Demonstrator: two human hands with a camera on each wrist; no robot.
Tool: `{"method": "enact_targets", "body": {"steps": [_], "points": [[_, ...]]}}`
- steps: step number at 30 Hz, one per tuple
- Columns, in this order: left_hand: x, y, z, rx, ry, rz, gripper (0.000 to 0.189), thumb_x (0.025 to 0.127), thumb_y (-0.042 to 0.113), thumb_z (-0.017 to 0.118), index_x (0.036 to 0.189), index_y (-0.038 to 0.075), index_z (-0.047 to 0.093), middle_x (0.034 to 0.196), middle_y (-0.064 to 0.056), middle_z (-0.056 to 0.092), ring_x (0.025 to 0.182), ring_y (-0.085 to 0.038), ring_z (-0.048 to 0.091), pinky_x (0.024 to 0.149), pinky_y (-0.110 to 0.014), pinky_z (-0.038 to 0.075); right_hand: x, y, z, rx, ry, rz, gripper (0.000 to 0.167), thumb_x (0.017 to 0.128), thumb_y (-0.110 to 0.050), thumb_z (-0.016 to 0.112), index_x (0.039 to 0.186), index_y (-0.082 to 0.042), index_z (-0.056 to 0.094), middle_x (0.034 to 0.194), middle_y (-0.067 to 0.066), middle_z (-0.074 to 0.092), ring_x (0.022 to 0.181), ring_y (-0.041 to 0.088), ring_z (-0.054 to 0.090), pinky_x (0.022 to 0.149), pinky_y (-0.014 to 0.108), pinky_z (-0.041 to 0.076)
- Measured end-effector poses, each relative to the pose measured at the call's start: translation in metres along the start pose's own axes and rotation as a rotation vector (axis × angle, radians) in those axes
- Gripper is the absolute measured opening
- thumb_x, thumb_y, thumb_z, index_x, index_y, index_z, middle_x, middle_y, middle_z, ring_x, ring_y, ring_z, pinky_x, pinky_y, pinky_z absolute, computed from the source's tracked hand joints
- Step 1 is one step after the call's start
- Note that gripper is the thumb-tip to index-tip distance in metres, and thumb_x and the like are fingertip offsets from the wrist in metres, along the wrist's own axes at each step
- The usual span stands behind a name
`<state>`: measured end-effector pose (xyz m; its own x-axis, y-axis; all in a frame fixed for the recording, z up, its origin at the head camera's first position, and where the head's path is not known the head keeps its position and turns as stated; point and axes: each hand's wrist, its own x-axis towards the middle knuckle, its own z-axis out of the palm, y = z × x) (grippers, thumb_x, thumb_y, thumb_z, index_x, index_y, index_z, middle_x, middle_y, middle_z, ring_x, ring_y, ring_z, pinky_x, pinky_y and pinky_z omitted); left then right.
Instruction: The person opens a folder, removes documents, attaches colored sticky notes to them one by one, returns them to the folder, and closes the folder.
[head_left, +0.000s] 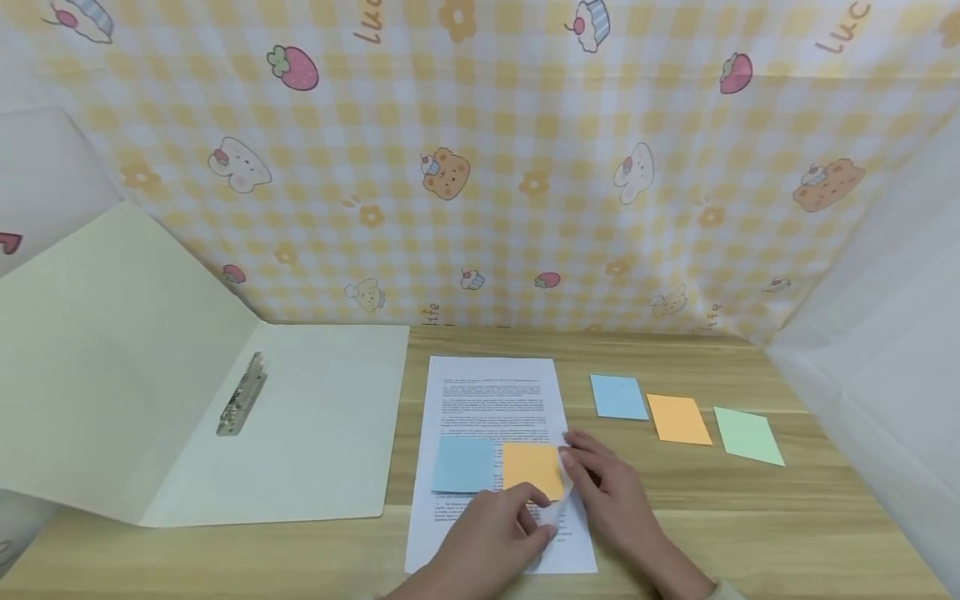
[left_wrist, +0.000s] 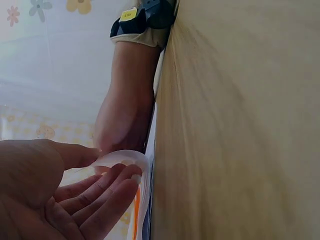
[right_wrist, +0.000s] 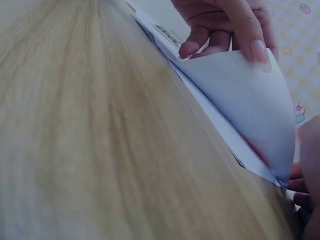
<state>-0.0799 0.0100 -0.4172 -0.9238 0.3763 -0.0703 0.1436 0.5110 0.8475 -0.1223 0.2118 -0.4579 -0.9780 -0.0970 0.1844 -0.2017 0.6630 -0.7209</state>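
Note:
A stack of printed paper sheets (head_left: 491, 400) lies on the table, with a blue sticky note (head_left: 463, 464) and an orange sticky note (head_left: 531, 468) on its top page. My left hand (head_left: 498, 529) pinches the lower right corner of the top sheet (right_wrist: 245, 95) between thumb and fingers, curling it up off the stack. At the stack's right edge, my right hand (head_left: 611, 492) touches the paper with its fingers extended. Its fingertips are partly hidden behind the lifted sheet in the right wrist view.
An open cream folder (head_left: 330, 425) with a metal clip (head_left: 242, 396) stands to the left, its cover raised. Right of the stack, a blue note (head_left: 618, 397), an orange note (head_left: 678, 419) and a green note (head_left: 748, 435) lie on the wooden table (head_left: 735, 525). Behind hangs a checked cloth (head_left: 495, 242).

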Motion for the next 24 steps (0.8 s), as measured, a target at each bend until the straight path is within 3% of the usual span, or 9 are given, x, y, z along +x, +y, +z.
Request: {"method": "enact_targets", "body": {"steps": [4, 8, 13, 16, 18, 21, 24], "points": [[-0.004, 0.001, -0.002, 0.053, -0.024, 0.021, 0.022, 0.089, 0.035, 0.077, 0.105, 0.020, 0.072, 0.074, 0.017, 0.066, 0.064, 0.006, 0.053, 0.060, -0.018, 0.044, 0.002, 0.001, 0.001, -0.051, -0.011, -0.031, 0.031, 0.096, -0.026, 0.071, 0.120, -0.007, 0.074, 0.140, 0.004, 0.066, 0.140, 0.029, 0.053, 0.113, 0.052, 0.043], [-0.007, 0.002, -0.012, 0.080, -0.022, 0.008, 0.020, 0.092, 0.038, 0.073, 0.104, 0.022, 0.072, 0.076, 0.017, 0.067, 0.064, 0.006, 0.054, 0.061, -0.020, 0.044, 0.002, 0.001, 0.002, -0.073, -0.003, -0.050, 0.032, 0.090, -0.017, 0.077, 0.119, -0.005, 0.074, 0.139, 0.005, 0.066, 0.139, 0.030, 0.055, 0.113, 0.051, 0.043], [-0.010, -0.002, -0.036, 0.170, 0.156, -0.009, 0.013, 0.093, 0.033, 0.071, 0.100, 0.022, 0.074, 0.080, 0.015, 0.068, 0.066, 0.003, 0.053, 0.061, -0.019, 0.044, 0.002, 0.000, 0.003, -0.092, 0.001, -0.078, 0.035, 0.086, -0.015, 0.081, 0.118, -0.003, 0.074, 0.139, 0.006, 0.066, 0.138, 0.030, 0.056, 0.111, 0.051, 0.045], [-0.010, -0.005, -0.053, 0.228, 0.281, -0.095, 0.017, 0.093, 0.031, 0.072, 0.106, 0.020, 0.074, 0.091, 0.009, 0.070, 0.076, -0.003, 0.058, 0.065, -0.023, 0.047, 0.002, 0.000, 0.003, -0.099, -0.003, -0.081, 0.037, 0.085, -0.015, 0.081, 0.118, -0.002, 0.074, 0.139, 0.007, 0.066, 0.138, 0.030, 0.056, 0.111, 0.051, 0.046], [-0.010, -0.009, -0.065, 0.242, 0.335, -0.157, 0.029, 0.094, 0.032, 0.071, 0.119, 0.018, 0.070, 0.107, 0.002, 0.071, 0.093, -0.013, 0.065, 0.076, -0.031, 0.054, 0.002, 0.000, 0.003, -0.098, -0.006, -0.081, 0.038, 0.085, -0.015, 0.082, 0.119, -0.001, 0.074, 0.140, 0.008, 0.065, 0.138, 0.032, 0.055, 0.110, 0.052, 0.046], [-0.009, -0.017, -0.083, 0.176, 0.354, -0.210, 0.055, 0.095, 0.035, 0.070, 0.142, 0.011, 0.055, 0.137, -0.015, 0.062, 0.125, -0.036, 0.060, 0.100, -0.053, 0.052, 0.001, 0.000, 0.002, -0.100, -0.007, -0.094, 0.038, 0.084, -0.015, 0.082, 0.119, -0.001, 0.073, 0.139, 0.010, 0.065, 0.136, 0.033, 0.056, 0.109, 0.052, 0.047], [-0.008, -0.026, -0.098, -0.027, 0.279, -0.237, 0.075, 0.099, 0.037, 0.064, 0.156, 0.001, 0.031, 0.159, -0.028, 0.036, 0.147, -0.050, 0.034, 0.114, -0.067, 0.035, 0.001, 0.000, 0.002, -0.107, -0.003, -0.102, 0.038, 0.084, -0.015, 0.082, 0.118, -0.001, 0.074, 0.138, 0.010, 0.066, 0.135, 0.034, 0.057, 0.107, 0.052, 0.047]]}}
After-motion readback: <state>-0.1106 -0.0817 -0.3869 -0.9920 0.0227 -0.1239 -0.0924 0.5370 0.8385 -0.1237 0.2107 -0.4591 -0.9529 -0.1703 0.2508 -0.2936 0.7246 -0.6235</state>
